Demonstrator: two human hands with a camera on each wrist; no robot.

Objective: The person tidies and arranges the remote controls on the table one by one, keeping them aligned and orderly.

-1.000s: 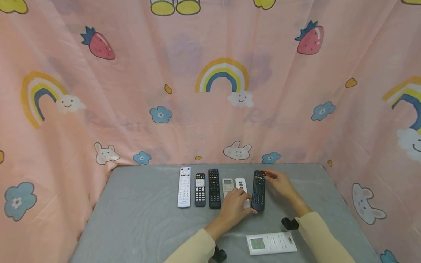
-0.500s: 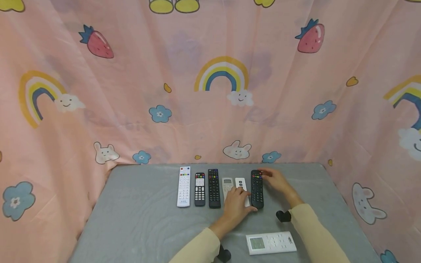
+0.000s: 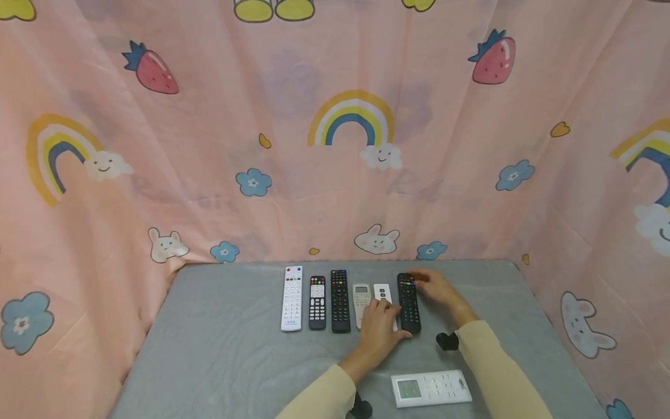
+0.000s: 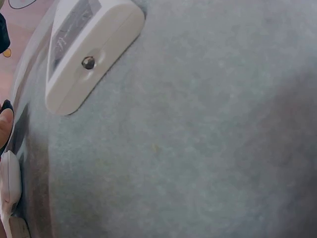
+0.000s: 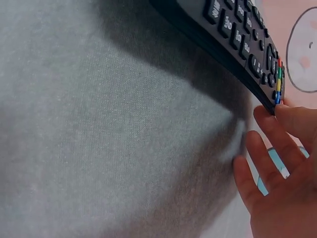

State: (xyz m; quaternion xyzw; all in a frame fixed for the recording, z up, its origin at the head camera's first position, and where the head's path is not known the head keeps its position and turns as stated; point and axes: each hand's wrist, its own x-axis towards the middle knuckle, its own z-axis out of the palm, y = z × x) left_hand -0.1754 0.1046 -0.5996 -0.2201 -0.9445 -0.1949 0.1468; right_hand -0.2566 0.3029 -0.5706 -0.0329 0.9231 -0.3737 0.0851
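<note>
A black remote control (image 3: 409, 302) with coloured buttons is at the right end of a row of remotes. My right hand (image 3: 439, 290) pinches its far end between thumb and forefinger; in the right wrist view the other fingers (image 5: 260, 153) spread below it. At its near end, my left hand (image 3: 377, 330) holds it, thumb at the bottom corner and forefinger at the left edge. That hand partly covers a slim white remote (image 3: 383, 291) and a small cream remote (image 3: 362, 294). Only the left thumb (image 4: 5, 126) shows in the left wrist view, against the black remote's end.
To the left, a black remote (image 3: 340, 302), a smaller black-and-white one (image 3: 317, 302) and a long white one (image 3: 292, 299) lie side by side. A white remote with a screen (image 3: 431, 389) lies crosswise nearer me on the grey tabletop (image 3: 225, 349). A pink curtain (image 3: 209, 116) hangs behind.
The black remote has shifted slightly left, closer to the slim white remote. My right hand has moved left with it, and my left hand a little to the right.
</note>
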